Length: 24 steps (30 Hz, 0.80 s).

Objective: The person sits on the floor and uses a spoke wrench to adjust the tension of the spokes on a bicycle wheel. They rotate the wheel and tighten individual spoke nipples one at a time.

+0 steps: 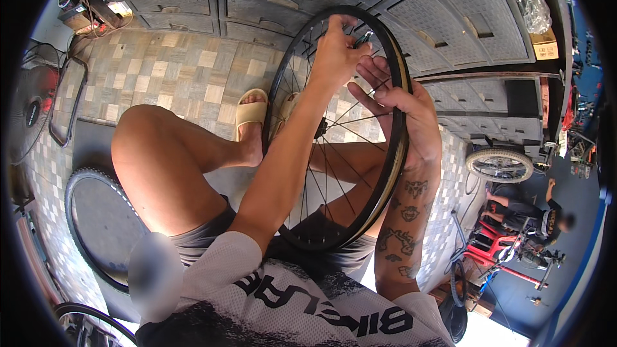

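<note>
A bare bicycle wheel (406, 130), with a black rim, thin dark spokes and a small black hub, stands upright between my legs. No tire is on its rim. My left hand (340, 58) is at the wheel's far upper part, its fingers closed in a pinch among the spokes beside the rim. A small dark thing shows at those fingertips, too small to name. Around the right side of the rim is my right hand (411, 106), thumb and fingers bent about it, the fingertips reaching in among the spokes near my left hand.
Grey drawer cabinets (450, 19) line the far side. A loose tire (72, 222) lies at left, near a standing fan (32, 106). At right are another bicycle wheel (500, 165), a red chair (491, 244) and a seated person (533, 218). My sandaled foot (251, 115) rests on the checkered floor.
</note>
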Each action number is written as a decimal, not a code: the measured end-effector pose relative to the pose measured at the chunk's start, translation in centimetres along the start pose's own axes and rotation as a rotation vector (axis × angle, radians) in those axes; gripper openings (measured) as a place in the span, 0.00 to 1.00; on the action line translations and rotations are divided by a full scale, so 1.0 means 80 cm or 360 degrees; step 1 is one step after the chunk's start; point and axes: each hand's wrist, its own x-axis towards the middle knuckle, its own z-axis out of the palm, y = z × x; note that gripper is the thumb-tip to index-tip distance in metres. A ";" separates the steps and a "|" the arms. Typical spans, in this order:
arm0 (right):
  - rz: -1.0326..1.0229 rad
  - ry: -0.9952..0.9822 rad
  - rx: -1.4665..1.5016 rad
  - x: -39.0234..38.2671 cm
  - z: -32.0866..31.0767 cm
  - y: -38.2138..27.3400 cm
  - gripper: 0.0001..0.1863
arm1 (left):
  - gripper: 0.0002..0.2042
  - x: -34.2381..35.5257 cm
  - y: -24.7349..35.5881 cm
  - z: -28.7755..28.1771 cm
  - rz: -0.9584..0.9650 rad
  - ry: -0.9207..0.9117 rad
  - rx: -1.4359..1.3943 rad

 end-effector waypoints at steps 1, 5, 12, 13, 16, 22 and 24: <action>-0.0014 -0.0014 -0.0005 0.000 0.001 0.000 0.26 | 0.09 0.001 0.003 0.001 -0.0021 0.0008 0.0089; 0.0011 0.0024 -0.0034 -0.001 0.002 -0.001 0.27 | 0.10 -0.014 0.008 0.013 0.0024 0.0163 -0.0221; 0.0004 -0.0010 -0.0043 0.000 -0.001 0.000 0.27 | 0.08 -0.029 -0.007 0.005 0.0193 0.0196 -0.0860; -0.0012 -0.0039 -0.0033 0.001 -0.002 0.001 0.27 | 0.08 -0.025 -0.007 0.003 0.0238 0.0152 -0.0752; -0.0025 -0.0049 -0.0136 0.001 -0.006 0.003 0.26 | 0.10 -0.011 0.001 -0.003 0.0142 0.0049 -0.0206; -0.0003 0.0044 -0.0045 0.001 0.000 0.002 0.26 | 0.17 -0.005 0.019 -0.001 -0.0019 -0.0005 0.0182; -0.0009 0.0002 -0.0028 0.000 0.003 0.002 0.26 | 0.16 -0.025 0.011 0.009 -0.0031 0.0234 -0.0109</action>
